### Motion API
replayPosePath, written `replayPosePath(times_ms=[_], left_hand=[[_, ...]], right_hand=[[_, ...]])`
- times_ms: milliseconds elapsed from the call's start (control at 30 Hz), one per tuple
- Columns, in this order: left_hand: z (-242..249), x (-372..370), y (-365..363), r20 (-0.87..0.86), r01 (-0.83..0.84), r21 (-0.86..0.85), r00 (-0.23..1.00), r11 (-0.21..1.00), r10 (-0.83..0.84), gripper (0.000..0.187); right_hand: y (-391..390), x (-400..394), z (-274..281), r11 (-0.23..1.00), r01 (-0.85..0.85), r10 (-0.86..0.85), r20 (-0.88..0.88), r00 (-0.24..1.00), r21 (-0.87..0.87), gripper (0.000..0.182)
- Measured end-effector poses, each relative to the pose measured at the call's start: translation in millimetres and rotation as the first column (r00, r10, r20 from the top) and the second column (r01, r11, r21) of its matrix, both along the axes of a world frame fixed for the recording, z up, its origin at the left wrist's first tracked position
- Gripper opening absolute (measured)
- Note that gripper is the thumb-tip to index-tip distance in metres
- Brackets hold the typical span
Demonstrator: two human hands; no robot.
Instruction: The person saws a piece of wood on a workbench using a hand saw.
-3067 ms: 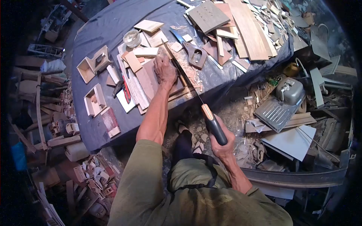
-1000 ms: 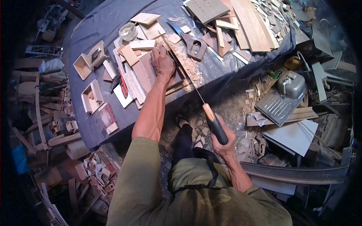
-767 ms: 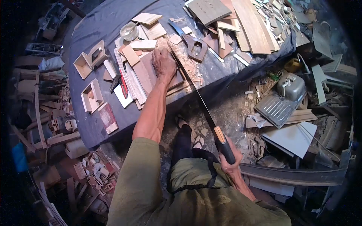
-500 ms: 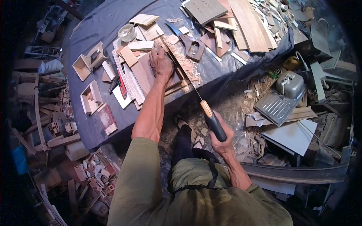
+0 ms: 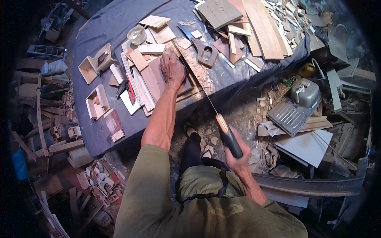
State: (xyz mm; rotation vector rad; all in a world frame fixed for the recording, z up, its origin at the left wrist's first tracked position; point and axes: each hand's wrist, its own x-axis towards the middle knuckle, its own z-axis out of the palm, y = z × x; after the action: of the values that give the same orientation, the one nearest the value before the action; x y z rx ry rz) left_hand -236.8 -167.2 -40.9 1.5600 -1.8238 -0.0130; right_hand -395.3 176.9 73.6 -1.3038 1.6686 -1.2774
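Observation:
My right hand (image 5: 238, 150) is closed round the black and tan handle of a handsaw (image 5: 228, 137). The saw's thin blade runs up and left, along the right side of a brown board (image 5: 152, 81) on the table. My left hand (image 5: 173, 69) presses down on that board near its right side, close to the blade, with its fingers bent; what is under the fingertips is hidden. Pale sawdust (image 5: 192, 63) lies beside the blade. Left of the board are long wood strips (image 5: 137, 87) and a red and black tool (image 5: 130, 90).
On the cloth-covered table (image 5: 154, 129) stand small wooden boxes (image 5: 97, 102), a glass jar (image 5: 137, 35), a wooden hand plane (image 5: 205, 53) and stacked boards (image 5: 262, 31). A metal sink (image 5: 291, 117) and wood scraps lie on the floor at right.
My right hand and the saw have moved slightly down and to the right, toward my body. My left hand stays on the board; the whole view has shifted a little.

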Motion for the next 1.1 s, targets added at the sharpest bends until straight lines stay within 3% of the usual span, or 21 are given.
replayPosePath(times_ms=[167, 367, 467, 567, 667, 800, 900, 1000, 1100], left_hand=[[-2.5, 3.2, -0.2, 0.012, 0.011, 0.022, 1.000, 1.000, -0.011, 0.025], [3.2, 2.8, -0.3, 0.012, 0.007, 0.005, 1.000, 1.000, -0.007, 0.025], [-5.2, 1.7, -4.5, -0.001, -0.021, -0.028, 1.000, 0.999, 0.021, 0.023], [3.0, 3.3, -0.7, 0.026, 0.003, 0.045, 1.000, 0.999, -0.004, 0.025], [-7.2, 3.9, -5.8, -0.010, 0.023, -0.069, 1.000, 0.997, -0.024, 0.023], [-4.6, 4.7, -1.9, 0.034, 0.011, 0.009, 0.999, 1.000, -0.011, 0.024], [-1.3, 3.2, -4.4, 0.027, -0.013, 0.013, 1.000, 1.000, 0.013, 0.024], [-0.2, 3.8, -2.0, -0.004, 0.014, 0.009, 1.000, 1.000, -0.014, 0.023], [-3.4, 2.3, -3.6, -0.033, 0.017, -0.051, 0.999, 0.999, -0.019, 0.019]], right_hand=[[39.8, -8.4, 9.0, 0.999, -0.011, 0.007, -0.082, 0.997, -0.042, 0.061], [-33.5, 7.0, 10.2, 1.000, -0.016, 0.017, 0.053, 0.998, -0.018, 0.062], [12.2, -1.0, 15.8, 1.000, 0.009, -0.010, 0.016, 1.000, 0.021, 0.061], [34.7, -8.8, 29.8, 0.998, -0.013, 0.009, -0.074, 0.997, -0.054, 0.060], [-11.0, 0.0, 30.4, 1.000, -0.012, 0.013, -0.017, 1.000, 0.012, 0.059], [-27.7, 1.4, 31.2, 0.997, -0.029, 0.022, 0.090, 0.996, 0.072, 0.061], [17.8, -8.3, 32.3, 1.000, -0.019, 0.019, -0.001, 1.000, -0.001, 0.063], [39.8, -15.1, 48.6, 0.997, -0.031, 0.031, -0.004, 1.000, 0.077, 0.061], [-13.7, -4.9, 27.6, 0.999, -0.042, 0.042, -0.036, 0.998, -0.016, 0.062]])
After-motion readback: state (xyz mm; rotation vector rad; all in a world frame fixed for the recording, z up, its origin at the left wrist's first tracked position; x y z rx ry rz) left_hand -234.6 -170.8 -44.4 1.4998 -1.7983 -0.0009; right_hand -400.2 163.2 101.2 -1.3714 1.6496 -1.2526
